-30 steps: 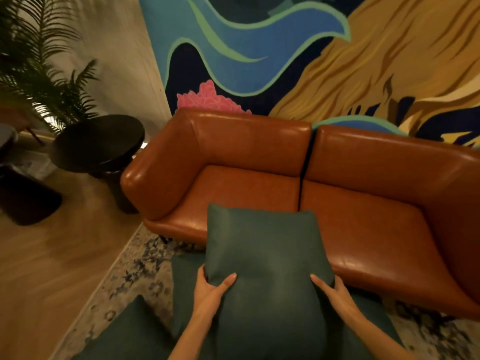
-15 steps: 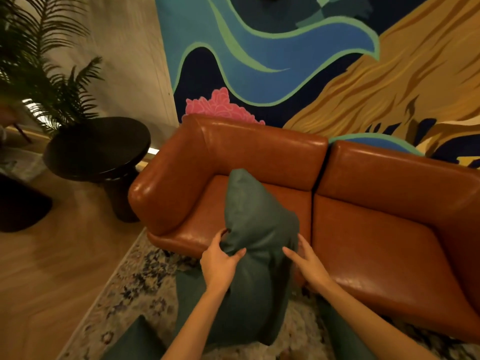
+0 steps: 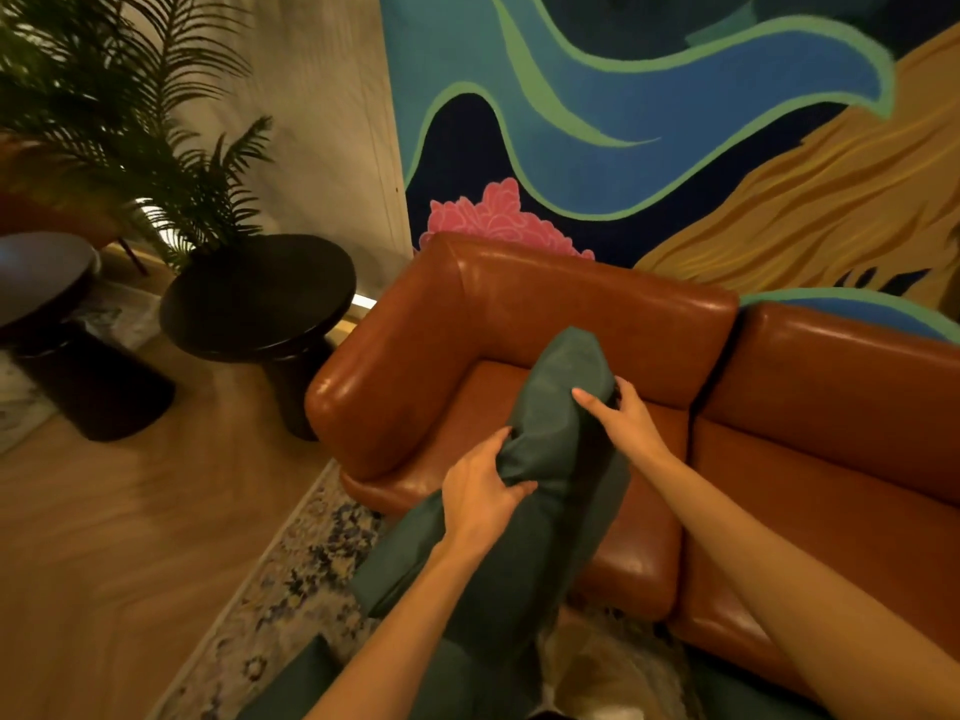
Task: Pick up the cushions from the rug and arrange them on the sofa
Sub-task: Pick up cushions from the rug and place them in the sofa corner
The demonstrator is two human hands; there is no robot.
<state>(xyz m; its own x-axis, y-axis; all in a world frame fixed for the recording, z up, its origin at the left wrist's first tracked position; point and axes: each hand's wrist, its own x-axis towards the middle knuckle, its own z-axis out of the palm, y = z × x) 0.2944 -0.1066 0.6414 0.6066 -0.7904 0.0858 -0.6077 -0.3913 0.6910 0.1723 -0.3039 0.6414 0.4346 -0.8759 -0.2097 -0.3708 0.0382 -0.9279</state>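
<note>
A dark teal cushion [image 3: 540,459] is held edge-on, tilted up over the front of the brown leather sofa [image 3: 519,304], its top corner above the left seat. My left hand [image 3: 480,493] grips its near left edge, thumb pressed into the fabric. My right hand [image 3: 621,415] holds the upper right side, thumb on top and fingers behind. Another teal cushion [image 3: 296,693] lies on the patterned rug [image 3: 291,579] at the bottom of the view, partly hidden by my left arm.
A round black side table [image 3: 260,298] stands left of the sofa's armrest, with a second dark table [image 3: 47,283] further left. A palm plant [image 3: 130,122] rises behind them. A painted mural [image 3: 649,122] covers the wall behind the sofa. Wooden floor lies to the left.
The cushion has turned from flat-on to edge-on and moved up and forward over the left seat. My view has shifted left and closer to the sofa's corner.
</note>
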